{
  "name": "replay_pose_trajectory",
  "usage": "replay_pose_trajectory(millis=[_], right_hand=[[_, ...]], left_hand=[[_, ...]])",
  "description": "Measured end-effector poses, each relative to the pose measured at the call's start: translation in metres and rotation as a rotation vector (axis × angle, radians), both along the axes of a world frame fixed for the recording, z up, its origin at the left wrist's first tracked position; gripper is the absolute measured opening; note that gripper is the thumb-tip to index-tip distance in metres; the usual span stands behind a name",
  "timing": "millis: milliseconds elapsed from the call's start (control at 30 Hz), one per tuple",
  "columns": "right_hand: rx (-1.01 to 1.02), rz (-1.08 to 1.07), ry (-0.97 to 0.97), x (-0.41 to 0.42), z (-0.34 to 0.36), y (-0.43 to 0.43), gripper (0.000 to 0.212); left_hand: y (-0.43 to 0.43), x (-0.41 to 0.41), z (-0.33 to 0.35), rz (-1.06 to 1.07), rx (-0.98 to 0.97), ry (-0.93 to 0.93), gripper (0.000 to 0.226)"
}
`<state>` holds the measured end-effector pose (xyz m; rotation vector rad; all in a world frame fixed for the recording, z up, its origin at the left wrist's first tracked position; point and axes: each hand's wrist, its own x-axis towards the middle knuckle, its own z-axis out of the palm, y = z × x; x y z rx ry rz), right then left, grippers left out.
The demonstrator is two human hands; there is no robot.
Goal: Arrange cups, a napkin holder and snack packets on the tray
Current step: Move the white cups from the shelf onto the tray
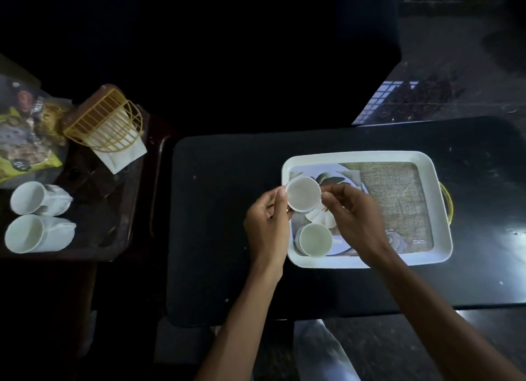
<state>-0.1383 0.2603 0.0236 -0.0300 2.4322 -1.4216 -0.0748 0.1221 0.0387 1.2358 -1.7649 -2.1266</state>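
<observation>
We find one white cup [315, 239] upright on the tray [439, 209], a second cup [303, 194] held above; two more cups [31, 198], napkin holder [105, 121] and snack packets [25, 135] lie left.

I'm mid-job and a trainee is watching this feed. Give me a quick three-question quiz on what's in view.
1. True or false: a cup already stands in the tray.
2. Where is the napkin holder? A) tray B) side table C) in a hand
3. Fill in: the left hand and right hand hold a second cup near the tray's ___ edge.
Key: 1 true; 2 B; 3 left.
</observation>
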Motion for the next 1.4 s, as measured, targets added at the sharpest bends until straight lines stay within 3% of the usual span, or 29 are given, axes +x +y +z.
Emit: replay_pose_trajectory(millis=[467,600,1400], right_hand=[[0.047,0.053,-0.021,-0.013,-0.038,0.019,0.012],[0.063,0.074,-0.016,-0.015,-0.046,0.023,0.014],[0.068,0.054,-0.083,-0.011,-0.069,0.031,0.014]], left_hand=[[0.022,-0.013,-0.037,0.008,-0.055,-0.099,0.016],[0.024,-0.012,-0.045,0.001,-0.049,-0.114,0.025],[0.028,-0.014,-0.067,-0.017,-0.015,-0.165,0.029]])
